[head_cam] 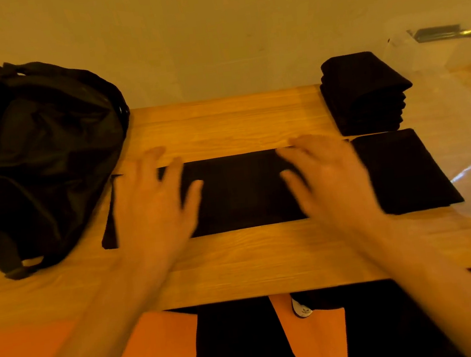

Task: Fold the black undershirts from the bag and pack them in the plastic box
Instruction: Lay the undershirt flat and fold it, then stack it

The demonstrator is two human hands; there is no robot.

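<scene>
Folded blk undershirt (pixel 242 191) flat beside bag (pixel 31 157)

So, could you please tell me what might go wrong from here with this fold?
The shirt under the left hand and right hand ends close to the bag on one side and a folded shirt on the other, so folding it could snag or shift either. The stack behind looks uneven; another layer might tip it.
</scene>
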